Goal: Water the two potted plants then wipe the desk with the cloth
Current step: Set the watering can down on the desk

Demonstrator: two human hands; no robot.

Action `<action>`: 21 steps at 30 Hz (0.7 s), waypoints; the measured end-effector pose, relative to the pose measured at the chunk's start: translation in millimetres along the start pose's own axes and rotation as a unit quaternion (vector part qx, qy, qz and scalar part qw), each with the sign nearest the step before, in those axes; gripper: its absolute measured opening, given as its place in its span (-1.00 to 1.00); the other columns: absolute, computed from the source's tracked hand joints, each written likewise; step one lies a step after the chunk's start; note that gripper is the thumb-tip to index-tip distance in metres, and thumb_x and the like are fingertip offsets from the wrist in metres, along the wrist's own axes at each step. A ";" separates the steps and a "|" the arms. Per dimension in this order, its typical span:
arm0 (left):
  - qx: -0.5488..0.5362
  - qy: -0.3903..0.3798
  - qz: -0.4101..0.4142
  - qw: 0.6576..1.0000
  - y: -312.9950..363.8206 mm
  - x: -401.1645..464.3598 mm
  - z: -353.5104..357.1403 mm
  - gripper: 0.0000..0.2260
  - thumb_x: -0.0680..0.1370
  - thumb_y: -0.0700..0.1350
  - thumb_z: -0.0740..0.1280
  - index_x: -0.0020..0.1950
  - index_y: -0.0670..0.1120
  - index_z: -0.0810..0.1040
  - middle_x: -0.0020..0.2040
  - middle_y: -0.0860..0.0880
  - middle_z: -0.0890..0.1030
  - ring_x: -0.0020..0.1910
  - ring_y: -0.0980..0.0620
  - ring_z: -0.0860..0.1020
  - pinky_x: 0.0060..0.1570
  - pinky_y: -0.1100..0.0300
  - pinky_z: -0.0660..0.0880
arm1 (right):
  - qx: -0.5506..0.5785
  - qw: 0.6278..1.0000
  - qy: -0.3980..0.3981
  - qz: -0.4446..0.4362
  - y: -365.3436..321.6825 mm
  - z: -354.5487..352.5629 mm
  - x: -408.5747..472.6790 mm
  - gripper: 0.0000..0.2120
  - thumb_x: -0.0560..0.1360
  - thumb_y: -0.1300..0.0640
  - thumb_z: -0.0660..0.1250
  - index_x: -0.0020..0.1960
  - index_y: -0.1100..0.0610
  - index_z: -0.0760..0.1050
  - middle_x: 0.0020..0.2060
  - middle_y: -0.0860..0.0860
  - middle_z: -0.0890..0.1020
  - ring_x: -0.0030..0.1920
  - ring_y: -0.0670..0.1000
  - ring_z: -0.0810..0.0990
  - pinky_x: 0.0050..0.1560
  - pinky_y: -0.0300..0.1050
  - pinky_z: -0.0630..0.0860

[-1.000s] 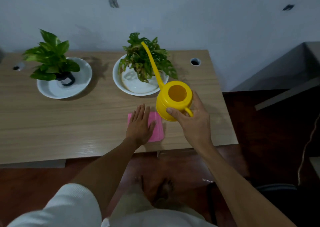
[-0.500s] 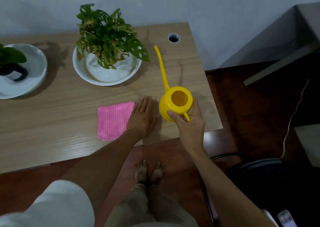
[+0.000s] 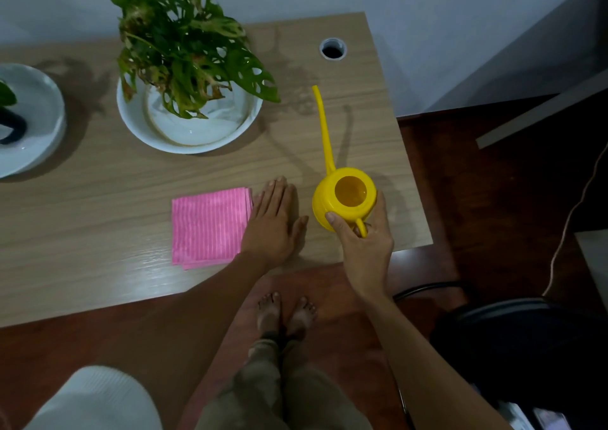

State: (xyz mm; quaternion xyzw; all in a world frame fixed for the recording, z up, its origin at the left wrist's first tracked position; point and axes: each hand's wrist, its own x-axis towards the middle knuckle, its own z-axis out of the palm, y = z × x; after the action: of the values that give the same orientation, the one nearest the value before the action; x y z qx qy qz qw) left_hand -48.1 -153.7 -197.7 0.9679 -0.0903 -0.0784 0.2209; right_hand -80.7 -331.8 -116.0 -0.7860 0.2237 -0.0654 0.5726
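A yellow watering can (image 3: 342,196) with a long thin spout stands on the wooden desk (image 3: 98,183) near its right front corner. My right hand (image 3: 362,242) grips its handle. My left hand (image 3: 274,224) lies flat on the desk, fingers together, just right of a folded pink cloth (image 3: 210,227) and touching its edge. A leafy green plant (image 3: 184,48) sits in a white bowl-shaped pot (image 3: 184,133) behind the cloth. The second white pot (image 3: 29,120) shows only partly at the left edge, with most of its plant cut off.
A round cable hole (image 3: 333,48) is at the desk's back right. The wall runs behind the desk. A grey ledge (image 3: 543,68) and a cable (image 3: 572,212) are to the right, a dark chair (image 3: 513,341) at lower right. My bare feet (image 3: 286,314) stand on the red floor.
My right hand has brought the watering can away from the middle plant and down onto the desk at the right. My left hand slid off the cloth to its right side.
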 end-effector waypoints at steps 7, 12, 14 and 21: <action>0.003 0.008 -0.001 1.000 0.1 -1.1 1.2 -0.31 0.69 0.24 0.04 0.70 -0.15 0.12 0.72 -0.13 0.07 0.71 -0.10 -0.01 0.66 0.01 -0.14 | -0.012 1.000 0.013 0.017 2.2 4.0 0.3 -0.18 0.42 0.04 0.65 0.59 0.06 0.37 0.15 -0.36 0.62 0.10 -0.39 0.62 0.28 -0.16 0.60; -0.038 -0.009 -0.001 0.999 2.6 2.0 -5.8 -0.32 0.68 0.23 0.02 0.68 -0.16 0.17 0.70 -0.14 0.13 0.70 -0.12 0.05 0.67 -0.04 -0.03 | -0.031 0.999 0.024 0.029 -0.4 2.1 -9.1 -0.12 0.42 -0.14 0.62 0.63 -0.04 0.31 0.28 -0.20 0.64 0.26 -0.25 0.62 0.31 -0.01 0.61; -0.070 0.008 0.004 0.998 0.7 4.0 -16.5 -0.40 0.70 0.15 0.05 0.65 -0.16 0.27 0.65 -0.15 0.29 0.66 -0.15 0.21 0.64 -0.10 0.14 | -0.085 0.995 0.043 0.000 -1.5 1.9 -15.4 -0.10 0.40 -0.30 0.56 0.61 -0.04 0.31 0.36 -0.05 0.60 0.36 -0.04 0.57 0.36 0.13 0.56; -0.033 0.123 -0.019 0.992 -47.5 -16.6 -66.3 -0.70 0.67 -0.14 0.26 0.35 -0.21 0.61 0.27 -0.18 0.67 0.24 -0.21 0.61 0.28 -0.02 0.52 | -0.245 0.965 0.094 -0.017 -10.3 4.6 -26.5 -0.20 0.46 -0.27 0.41 0.58 0.05 0.29 0.36 0.11 0.47 0.41 0.20 0.45 0.36 0.19 0.36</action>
State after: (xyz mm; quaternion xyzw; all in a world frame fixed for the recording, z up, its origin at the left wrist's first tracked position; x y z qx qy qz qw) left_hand -44.8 -80.7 -157.8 0.9639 -0.0417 0.0338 0.2609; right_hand -99.8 -314.0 -103.9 -0.8963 0.2723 -0.0925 0.3375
